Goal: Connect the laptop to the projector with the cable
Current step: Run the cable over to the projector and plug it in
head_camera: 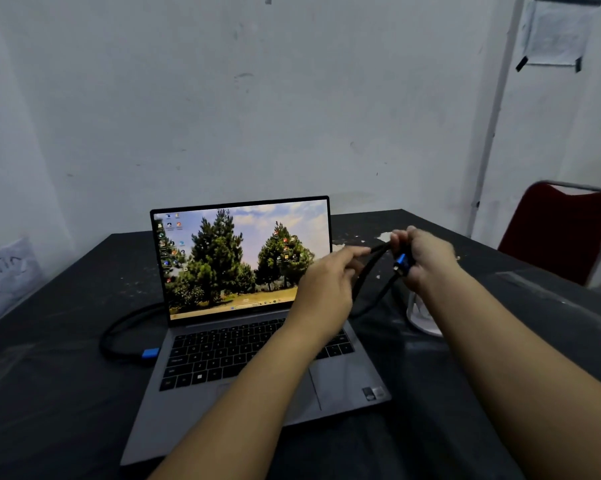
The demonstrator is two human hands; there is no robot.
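While the laptop (254, 327) sits open in the lower middle of the frame with a tree wallpaper lit up on its screen, both hands are up at middle right, busy with the black cable (370, 271). Right hand (427, 259) has its fingers (401, 237) curled tight around the cable's free end, with the blue plug (401, 262) poking out near the palm. Left hand (326, 285) is just beside it with fingers only loosely closed, thumb and forefinger stretched along the cable a bit further down; can't tell how firm that pinch is. From the hands the cable droops down to the dark surface (67, 393) right of the laptop. Over at lower left, another blue connector (150, 353) sits against the laptop's left edge, with a black loop of cable curving out behind it, so that end looks plugged in, though the port itself is hidden. Something white (422, 317) stands on the surface under the right forearm, mostly covered, can't tell what it is. Red chair (558, 230) at the far right edge, scuffed white wall (292, 98) across the top.
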